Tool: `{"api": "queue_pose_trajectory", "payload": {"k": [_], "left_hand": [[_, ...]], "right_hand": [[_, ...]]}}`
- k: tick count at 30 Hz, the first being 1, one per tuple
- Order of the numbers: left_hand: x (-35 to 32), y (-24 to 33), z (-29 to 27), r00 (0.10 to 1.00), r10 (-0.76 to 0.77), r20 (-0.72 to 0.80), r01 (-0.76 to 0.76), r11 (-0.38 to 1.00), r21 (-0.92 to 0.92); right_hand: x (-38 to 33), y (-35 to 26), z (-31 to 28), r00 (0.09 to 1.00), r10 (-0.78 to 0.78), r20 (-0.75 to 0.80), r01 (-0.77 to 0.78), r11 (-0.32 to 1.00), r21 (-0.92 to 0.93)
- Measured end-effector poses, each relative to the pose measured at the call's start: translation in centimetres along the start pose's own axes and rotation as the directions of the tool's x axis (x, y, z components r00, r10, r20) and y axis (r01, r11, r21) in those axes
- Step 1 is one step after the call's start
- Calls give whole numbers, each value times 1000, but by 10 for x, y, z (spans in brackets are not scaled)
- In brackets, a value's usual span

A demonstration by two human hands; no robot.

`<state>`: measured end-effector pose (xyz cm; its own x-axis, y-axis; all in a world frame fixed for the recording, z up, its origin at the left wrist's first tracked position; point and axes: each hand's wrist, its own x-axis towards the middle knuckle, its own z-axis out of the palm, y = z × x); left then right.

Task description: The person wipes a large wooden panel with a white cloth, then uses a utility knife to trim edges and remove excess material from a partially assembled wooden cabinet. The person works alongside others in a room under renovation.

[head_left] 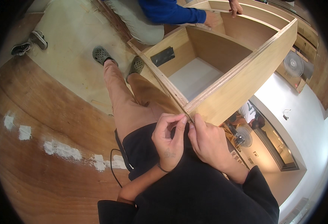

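Note:
A plywood cabinet frame (242, 87) with open compartments stands in front of me. Along its near-left edge runs a thin, dark-sided strip (171, 92) that ends at the near corner. My left hand (168, 140) is closed in a pinch of thumb and forefinger at that end of the strip. Right beside it, my right hand (210, 143) pinches at the same spot against the corner, its other fingers curled. The fingertips cover most of what lies between them. A black rectangular patch (163, 56) sits on the inner wall of the nearest compartment.
Across the cabinet, a co-worker's blue sleeve (179, 15) reaches in, with one hand (211, 18) inside and another (235, 7) on a far rim. A brown wooden surface (52, 179) with white patches curves at left. Fans (294, 64) and another person (248, 112) appear at right.

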<state>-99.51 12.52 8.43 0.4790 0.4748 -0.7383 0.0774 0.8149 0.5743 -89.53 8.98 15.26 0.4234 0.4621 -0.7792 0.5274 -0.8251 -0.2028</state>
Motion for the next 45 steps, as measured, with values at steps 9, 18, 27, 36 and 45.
{"api": "queue_pose_trajectory", "payload": {"k": [9, 18, 27, 36, 45], "left_hand": [[1, 1, 0, 1000, -15, 15, 15, 1000, -20], [2, 2, 1, 1000, -4, 9, 5, 998, -64], [1, 3, 1, 1000, -25, -2, 25, 999, -23], [3, 3, 0, 999, -18, 32, 19, 999, -40], [4, 0, 4, 1000, -15, 14, 16, 998, -62]], "right_hand": [[2, -1, -2, 1000, -7, 6, 7, 1000, 17], [5, -1, -8, 997, -51, 60, 53, 998, -22], [8, -2, -3, 998, -52, 36, 53, 997, -51], [-2, 13, 25, 974, -98, -203, 101, 995, 4], [-1, 2, 10, 983, -97, -156, 89, 995, -54]]}}
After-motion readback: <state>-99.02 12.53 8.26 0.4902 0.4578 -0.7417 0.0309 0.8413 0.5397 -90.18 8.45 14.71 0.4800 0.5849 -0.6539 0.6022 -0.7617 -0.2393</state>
